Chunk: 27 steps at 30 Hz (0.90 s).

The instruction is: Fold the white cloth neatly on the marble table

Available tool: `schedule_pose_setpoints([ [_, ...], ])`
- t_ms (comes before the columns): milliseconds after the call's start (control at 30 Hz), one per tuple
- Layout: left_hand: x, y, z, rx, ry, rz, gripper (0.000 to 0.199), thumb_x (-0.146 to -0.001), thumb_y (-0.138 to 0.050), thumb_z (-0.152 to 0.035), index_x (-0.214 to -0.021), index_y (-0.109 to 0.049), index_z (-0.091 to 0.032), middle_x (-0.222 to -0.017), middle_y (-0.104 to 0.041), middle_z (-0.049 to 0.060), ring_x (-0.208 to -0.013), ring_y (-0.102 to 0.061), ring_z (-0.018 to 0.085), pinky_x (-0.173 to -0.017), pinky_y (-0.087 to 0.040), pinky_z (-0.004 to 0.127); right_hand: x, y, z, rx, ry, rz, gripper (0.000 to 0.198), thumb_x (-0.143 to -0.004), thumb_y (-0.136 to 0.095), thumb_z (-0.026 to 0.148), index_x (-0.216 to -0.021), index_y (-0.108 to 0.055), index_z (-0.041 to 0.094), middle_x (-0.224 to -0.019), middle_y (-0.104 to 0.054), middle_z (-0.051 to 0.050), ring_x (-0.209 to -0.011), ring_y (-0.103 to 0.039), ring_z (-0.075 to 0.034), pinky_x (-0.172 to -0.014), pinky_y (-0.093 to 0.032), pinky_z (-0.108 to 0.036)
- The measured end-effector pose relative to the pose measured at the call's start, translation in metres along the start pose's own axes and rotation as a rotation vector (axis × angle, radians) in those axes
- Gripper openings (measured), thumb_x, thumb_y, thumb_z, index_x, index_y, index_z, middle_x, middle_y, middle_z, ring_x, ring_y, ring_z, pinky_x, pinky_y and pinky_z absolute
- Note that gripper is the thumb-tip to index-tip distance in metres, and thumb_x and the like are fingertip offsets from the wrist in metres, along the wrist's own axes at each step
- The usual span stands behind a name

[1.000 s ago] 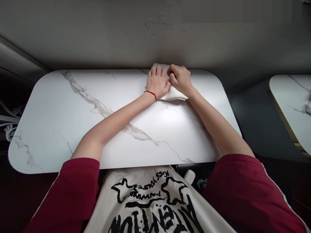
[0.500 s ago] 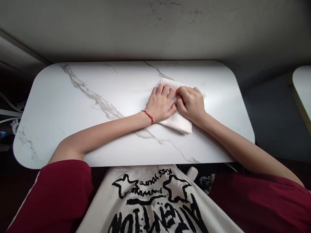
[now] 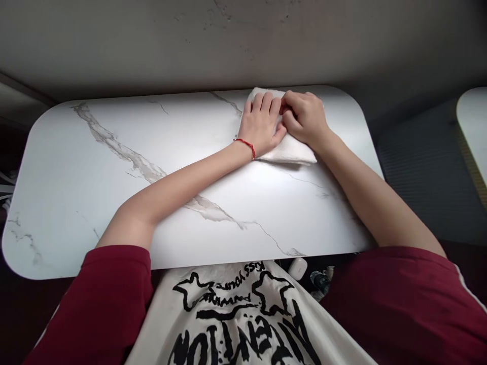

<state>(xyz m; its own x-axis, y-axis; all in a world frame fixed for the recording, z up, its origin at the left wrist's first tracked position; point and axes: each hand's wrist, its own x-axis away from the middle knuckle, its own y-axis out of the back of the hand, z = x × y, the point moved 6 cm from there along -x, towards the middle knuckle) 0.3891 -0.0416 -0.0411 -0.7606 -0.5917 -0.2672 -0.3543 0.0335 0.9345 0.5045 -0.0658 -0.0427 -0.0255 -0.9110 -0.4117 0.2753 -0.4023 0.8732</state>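
In the head view, the cloth [image 3: 294, 151] lies folded on the table [image 3: 95, 197], right of its middle and close to the far edge by the wall [image 3: 152, 50]. The left hand [image 3: 262, 121] rests palm down on it, fingers extended and nearly side by side, probably to spread pressure and keep the folds flat. The right hand [image 3: 307, 117] sits just beside it on the cloth's right part, fingers curled under; whether they pinch the fabric or merely press on it, I cannot tell. The curl would suit keeping that side from slipping. The hands are close together, the left thumb by the right hand. Both arms reach forward, seemingly because the cloth is so far back. A bracelet [image 3: 245, 144] circles the left wrist.
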Motion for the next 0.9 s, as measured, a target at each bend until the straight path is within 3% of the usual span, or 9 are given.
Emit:
schedule_pose_setpoints([
  [133, -0.044, -0.018, -0.007, 0.017, 0.032, 0.052, 0.044, -0.103, -0.034, -0.041, -0.134, -0.049, -0.015, -0.145, -0.048, 0.016, -0.128, -0.036, 0.037, -0.108, -0.028, 0.057, -0.019, 0.005, -0.035, 0.047, -0.054, -0.035, 0.023, -0.097, -0.039, 0.042, -0.083, -0.052, 0.028, -0.08, -0.066, -0.006, -0.074, -0.059, -0.026, -0.069, -0.043, -0.038],
  [267, -0.051, -0.019, -0.019, 0.023, -0.011, 0.084, 0.047, -0.105, -0.02, -0.035, -0.136, -0.048, -0.013, -0.144, -0.048, 0.018, -0.129, -0.035, 0.035, -0.109, -0.027, 0.056, -0.015, 0.008, -0.047, 0.083, -0.113, -0.078, 0.026, -0.099, -0.037, 0.044, -0.088, -0.054, 0.028, -0.078, -0.065, -0.007, -0.076, -0.061, -0.027, -0.064, -0.041, -0.036],
  [433, -0.015, -0.004, -0.04, -0.005, -0.135, 0.062, 0.046, -0.101, -0.037, -0.03, -0.14, -0.048, -0.008, -0.144, -0.051, 0.018, -0.135, -0.041, 0.038, -0.107, -0.034, 0.051, 0.03, 0.022, -0.025, 0.138, -0.156, -0.078, 0.017, -0.096, -0.04, 0.034, -0.093, -0.054, 0.025, -0.079, -0.064, -0.006, -0.075, -0.059, -0.026, -0.068, -0.04, -0.036],
  [633, 0.04, 0.003, -0.088, -0.024, -0.337, 0.123, 0.048, -0.101, -0.034, -0.03, -0.137, -0.052, -0.004, -0.139, -0.056, 0.021, -0.13, -0.049, 0.037, -0.103, -0.04, 0.047, 0.112, 0.06, 0.02, 0.227, -0.219, -0.083, 0.008, -0.083, -0.044, 0.018, -0.082, -0.048, 0.024, -0.072, -0.063, -0.004, -0.061, -0.052, -0.022, -0.064, -0.037, -0.035],
  [767, 0.077, 0.005, -0.119, 0.009, -0.509, 0.161, 0.048, -0.102, -0.033, -0.029, -0.137, -0.052, -0.004, -0.14, -0.057, 0.02, -0.132, -0.048, 0.034, -0.104, -0.04, 0.045, 0.168, 0.085, 0.044, 0.232, -0.239, -0.117, 0.012, -0.083, -0.044, 0.014, -0.087, -0.05, 0.024, -0.073, -0.065, -0.002, -0.061, -0.055, -0.021, -0.063, -0.038, -0.034],
  [900, 0.098, 0.003, -0.139, 0.087, -0.649, 0.189, 0.048, -0.102, -0.038, -0.034, -0.137, -0.053, -0.005, -0.143, -0.056, 0.018, -0.137, -0.045, 0.03, -0.111, -0.034, 0.041, 0.203, 0.101, 0.049, 0.239, -0.261, -0.126, 0.012, -0.087, -0.045, 0.015, -0.09, -0.053, 0.023, -0.076, -0.067, -0.002, -0.062, -0.058, -0.02, -0.064, -0.04, -0.033],
])
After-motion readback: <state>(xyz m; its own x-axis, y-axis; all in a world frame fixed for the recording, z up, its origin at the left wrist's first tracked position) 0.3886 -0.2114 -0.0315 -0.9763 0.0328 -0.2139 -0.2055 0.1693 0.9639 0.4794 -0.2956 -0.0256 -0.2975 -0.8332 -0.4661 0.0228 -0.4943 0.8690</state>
